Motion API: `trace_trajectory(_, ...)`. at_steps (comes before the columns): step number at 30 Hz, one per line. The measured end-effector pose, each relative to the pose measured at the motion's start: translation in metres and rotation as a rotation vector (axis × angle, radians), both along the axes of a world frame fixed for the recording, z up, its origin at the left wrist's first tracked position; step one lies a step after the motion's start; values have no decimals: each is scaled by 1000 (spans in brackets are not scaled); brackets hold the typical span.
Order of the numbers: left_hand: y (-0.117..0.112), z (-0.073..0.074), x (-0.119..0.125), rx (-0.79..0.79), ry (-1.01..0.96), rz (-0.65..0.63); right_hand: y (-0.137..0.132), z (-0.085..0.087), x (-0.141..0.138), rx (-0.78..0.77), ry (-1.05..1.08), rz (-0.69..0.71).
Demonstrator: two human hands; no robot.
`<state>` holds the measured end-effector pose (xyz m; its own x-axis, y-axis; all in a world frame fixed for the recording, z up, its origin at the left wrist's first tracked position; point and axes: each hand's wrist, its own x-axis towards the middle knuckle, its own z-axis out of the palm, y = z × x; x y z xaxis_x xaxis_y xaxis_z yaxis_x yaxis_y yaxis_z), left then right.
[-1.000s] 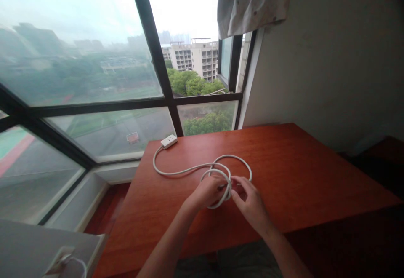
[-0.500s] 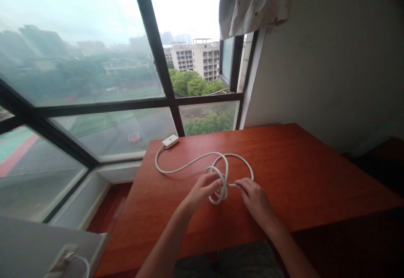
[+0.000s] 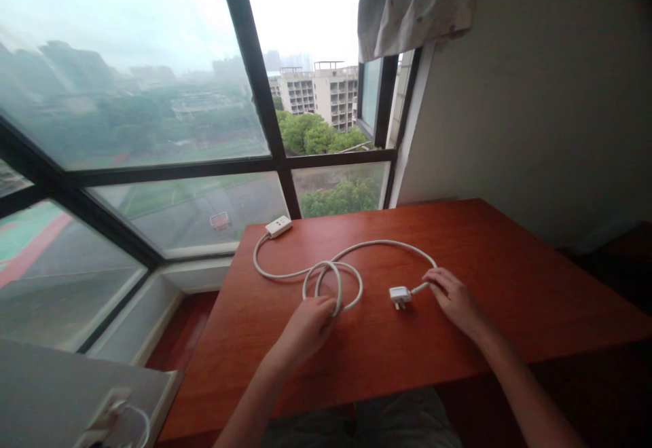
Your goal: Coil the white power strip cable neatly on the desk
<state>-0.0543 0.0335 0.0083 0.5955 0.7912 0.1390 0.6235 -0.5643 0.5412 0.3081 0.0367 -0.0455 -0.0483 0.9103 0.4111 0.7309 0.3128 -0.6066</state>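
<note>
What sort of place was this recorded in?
Probably a room on an upper floor, in a home or dormitory perhaps: a reddish-brown table stands by a large dark-framed window that looks down on treetops, and a pale curtain hangs at the upper right.

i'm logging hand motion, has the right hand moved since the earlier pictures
Yes: against the window frame, the right hand has moved rightward, holding the white cable, farther from the left hand.
</note>
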Motion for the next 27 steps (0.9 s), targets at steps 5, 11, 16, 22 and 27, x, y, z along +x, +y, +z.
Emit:
trace_trajectory(5, -12, -2, 9, 64, 149, 7, 23, -17, 45, -51, -71, -61)
trace_trajectory(11, -21, -8, 18, 209, 123, 76, 31, -3, 45, -1, -222, -205)
trace_trajectory(16, -30, -12, 23, 305, 230, 183, 9, 21, -29, -13, -55, -108)
trace_trajectory(22, -38, -17, 25, 259, 124, 199, -8, 20, -120, -252, 145, 47)
trace_trajectory(27, -46, -20, 23, 154, -185, 295, 5, 0, -147, -334, 218, -117)
